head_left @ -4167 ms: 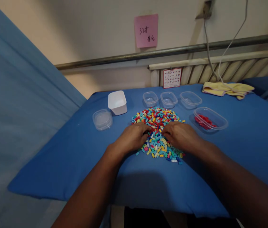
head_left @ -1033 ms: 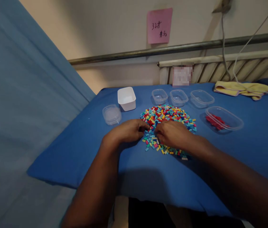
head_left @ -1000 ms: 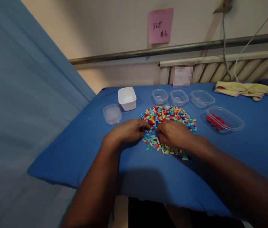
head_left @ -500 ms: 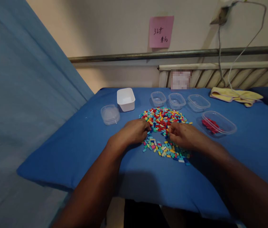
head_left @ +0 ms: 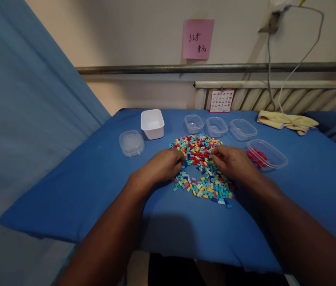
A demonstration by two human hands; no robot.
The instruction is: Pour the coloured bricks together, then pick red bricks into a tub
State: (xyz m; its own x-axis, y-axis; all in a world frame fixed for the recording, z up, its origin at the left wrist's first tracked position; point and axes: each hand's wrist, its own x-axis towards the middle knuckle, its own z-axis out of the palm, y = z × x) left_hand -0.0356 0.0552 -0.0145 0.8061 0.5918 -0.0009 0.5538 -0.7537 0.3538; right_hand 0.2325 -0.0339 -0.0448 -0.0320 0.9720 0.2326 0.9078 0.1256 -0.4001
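A pile of small toy building bricks (head_left: pixel 206 186), in red, yellow, light blue, green and white, lies spread on the blue cloth. My left hand (head_left: pixel 168 163) rests at the pile's left edge, its fingers curled down among the bricks. On the right side, my right hand (head_left: pixel 230 161) has thumb and fingertips closed together over the bricks. What either hand holds, if anything, is hidden or too small to name. A patch of bare cloth shows between the hands. Red bricks (head_left: pixel 258 157) lie inside a clear plastic box (head_left: pixel 275 159) beyond my right hand.
Behind the pile stand three clear tubs (head_left: pixel 216 126). A white bin (head_left: pixel 152 125) and stacked clear lids (head_left: pixel 132 143) sit at the back left. A yellow cloth (head_left: pixel 287 120) lies at the back right. A blue curtain (head_left: pixel 22 119) hangs left.
My right hand has moved away from my left, to the right side of the pile, uncovering bricks and bare cloth between them. The left hand stays at the pile's left edge. The view has shifted slightly.
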